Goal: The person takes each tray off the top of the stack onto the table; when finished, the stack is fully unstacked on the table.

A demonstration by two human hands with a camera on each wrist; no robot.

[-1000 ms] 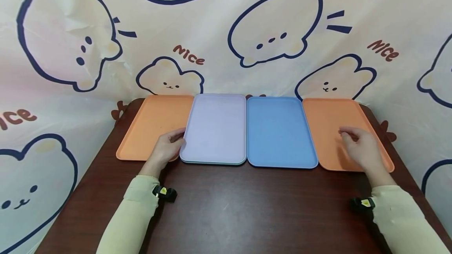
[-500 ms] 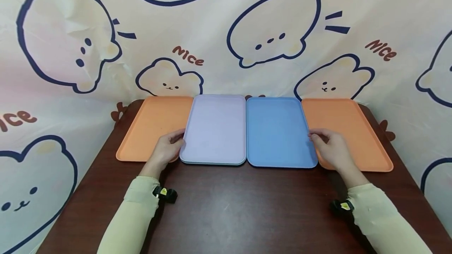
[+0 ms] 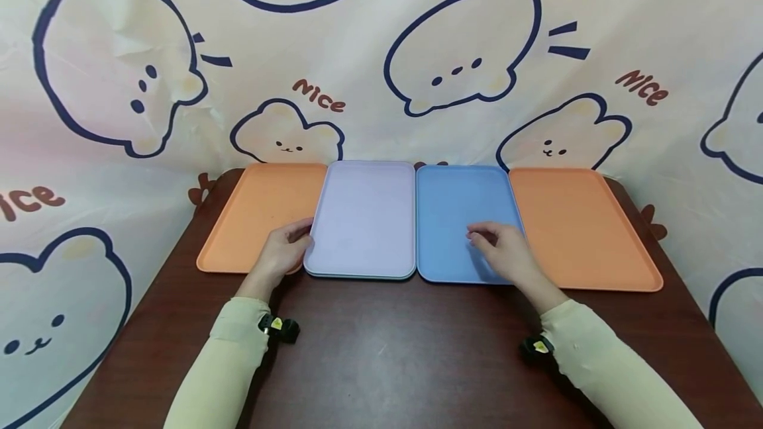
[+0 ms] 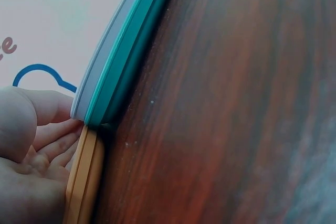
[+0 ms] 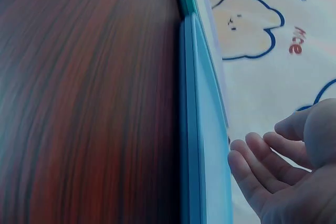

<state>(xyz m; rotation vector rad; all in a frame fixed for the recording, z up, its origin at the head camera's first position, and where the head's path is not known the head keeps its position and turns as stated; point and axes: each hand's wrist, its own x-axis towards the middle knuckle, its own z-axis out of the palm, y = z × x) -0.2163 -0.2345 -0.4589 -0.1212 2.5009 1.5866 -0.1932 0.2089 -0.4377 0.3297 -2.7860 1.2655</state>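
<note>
In the head view my left hand (image 3: 280, 253) is over the left orange tray (image 3: 256, 207), its fingertips right at the left rim of the lavender tray (image 3: 363, 217). The lavender tray lies on a green tray (image 4: 123, 56), whose edge shows in the left wrist view. That view has the thumb at the lavender rim and the other fingers loosely bent beside it. My right hand (image 3: 507, 253) hovers above the blue tray (image 3: 461, 197), fingers loosely curved, holding nothing. From the right wrist, the fingers (image 5: 247, 171) appear just over the blue tray's surface.
Another orange tray (image 3: 584, 230) lies at the right end of the row. The trays stand side by side along the far side of a dark wooden table (image 3: 381, 356). A cream cloth (image 3: 369, 45) with bear drawings hangs behind them.
My right hand has moved left, from over the right orange tray, past its border with the blue tray, to above the blue tray. The left hand and all trays have stayed in place.
</note>
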